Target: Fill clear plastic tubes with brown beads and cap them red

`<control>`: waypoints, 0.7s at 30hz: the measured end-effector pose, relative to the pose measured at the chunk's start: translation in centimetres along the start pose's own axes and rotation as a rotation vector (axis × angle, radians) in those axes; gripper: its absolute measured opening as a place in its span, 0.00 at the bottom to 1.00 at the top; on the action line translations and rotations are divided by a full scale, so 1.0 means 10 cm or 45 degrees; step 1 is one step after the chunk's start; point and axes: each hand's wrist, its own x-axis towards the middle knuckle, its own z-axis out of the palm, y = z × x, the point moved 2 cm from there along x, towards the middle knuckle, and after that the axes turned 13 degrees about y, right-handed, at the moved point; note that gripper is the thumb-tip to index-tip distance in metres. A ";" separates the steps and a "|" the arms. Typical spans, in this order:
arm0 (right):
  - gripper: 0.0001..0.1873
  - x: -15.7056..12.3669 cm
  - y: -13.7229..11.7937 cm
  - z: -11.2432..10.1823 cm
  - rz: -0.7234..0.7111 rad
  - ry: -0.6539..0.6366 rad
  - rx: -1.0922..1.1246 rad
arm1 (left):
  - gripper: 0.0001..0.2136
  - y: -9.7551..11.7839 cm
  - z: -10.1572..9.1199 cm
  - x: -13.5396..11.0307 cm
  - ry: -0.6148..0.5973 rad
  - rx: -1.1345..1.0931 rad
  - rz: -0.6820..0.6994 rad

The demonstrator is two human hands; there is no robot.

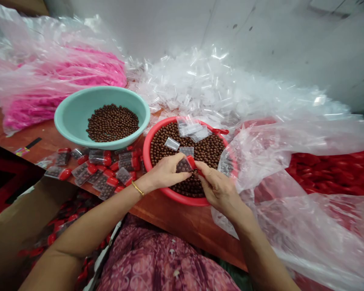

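Left hand (166,171) pinches a light, slick, bead-filled clear plastic tube (183,165) above the red basin (182,201), while right hand (220,190) grips its stiff red cap (191,161), the surest hold.

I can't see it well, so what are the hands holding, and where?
The left hand pinches a clear tube of brown balls by its middle. The right hand seems to grip its red cap.
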 end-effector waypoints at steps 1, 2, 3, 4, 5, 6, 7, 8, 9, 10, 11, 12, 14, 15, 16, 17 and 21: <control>0.32 0.00 -0.01 0.01 -0.017 -0.012 0.002 | 0.08 0.00 0.00 0.00 0.002 0.014 -0.009; 0.33 -0.01 -0.01 0.02 -0.040 -0.019 0.005 | 0.08 0.00 0.00 0.00 0.004 0.029 -0.012; 0.34 0.00 -0.01 0.02 -0.070 -0.019 0.012 | 0.07 0.00 0.00 0.00 0.010 0.044 -0.011; 0.34 0.00 -0.01 0.00 -0.099 -0.018 0.022 | 0.07 0.00 -0.01 0.00 0.018 0.062 -0.005; 0.34 0.01 0.00 -0.02 -0.125 -0.022 0.040 | 0.07 0.00 -0.01 0.00 0.026 0.080 0.004; 0.33 0.02 0.01 -0.05 -0.145 -0.032 0.072 | 0.06 0.01 -0.01 0.00 0.030 0.096 0.014; 0.31 0.04 0.02 -0.08 -0.151 -0.048 0.117 | 0.06 0.01 0.00 0.00 0.027 0.106 0.021; 0.29 0.07 0.03 -0.10 -0.135 -0.065 0.168 | 0.05 0.01 0.00 0.00 0.020 0.104 0.025; 0.25 0.10 0.04 -0.12 -0.090 -0.072 0.218 | 0.05 0.01 0.01 0.00 0.007 0.089 0.026; 0.20 0.13 0.05 -0.11 -0.006 -0.057 0.257 | 0.05 0.01 0.01 0.00 -0.010 0.065 0.025; 0.16 0.17 0.06 -0.09 0.117 -0.010 0.289 | 0.05 0.02 0.02 0.00 -0.030 0.041 0.025; 0.13 0.21 0.07 -0.05 0.270 0.069 0.319 | 0.05 0.03 0.02 0.00 -0.052 0.031 0.029; 0.16 0.28 0.08 0.10 0.594 0.273 0.400 | 0.05 0.05 0.03 -0.01 -0.089 0.076 0.055; 0.20 0.31 0.07 0.19 0.710 0.358 0.468 | 0.05 0.06 0.03 -0.02 -0.093 0.130 0.073; 0.22 0.34 0.06 0.28 0.769 0.378 0.533 | 0.05 0.08 0.03 -0.03 -0.087 0.194 0.091; 0.24 0.37 0.05 0.37 0.809 0.378 0.578 | 0.05 0.09 0.03 -0.04 -0.072 0.259 0.108; 0.27 0.42 0.04 0.56 0.867 0.226 0.676 | 0.06 0.10 0.02 -0.08 -0.084 0.460 0.185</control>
